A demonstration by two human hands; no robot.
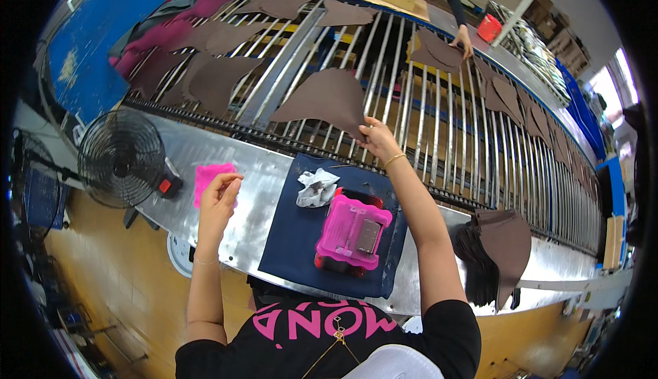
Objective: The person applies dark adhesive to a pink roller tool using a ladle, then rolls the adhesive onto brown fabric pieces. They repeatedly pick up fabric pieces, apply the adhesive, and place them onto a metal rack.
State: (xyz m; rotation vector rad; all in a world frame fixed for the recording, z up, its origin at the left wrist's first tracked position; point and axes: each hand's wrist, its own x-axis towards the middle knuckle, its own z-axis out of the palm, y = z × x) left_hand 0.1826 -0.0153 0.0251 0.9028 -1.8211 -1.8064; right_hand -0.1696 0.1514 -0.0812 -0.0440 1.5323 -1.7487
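Observation:
My right hand [376,139] grips the near corner of a large brown fabric panel [325,100], which lies across the metal rods of a conveyor rack [428,132]. My left hand [218,203] is raised over the metal table with its fingertips brought together; whether anything is between them I cannot make out. Just behind it a flat pink wavy-edged piece [205,179] lies on the table. Between my arms, a dark blue cloth [291,242] carries a pink scalloped tray [336,231] on a red base, with a small dark block [369,236] on top. A crumpled white wad [317,188] sits beside it.
More brown panels [212,81] are spread along the rack. A stack of brown panels [504,245] hangs over the table's near edge at right. A black fan [122,160] stands at left. Across the rack, another person's hand [464,40] touches a brown panel.

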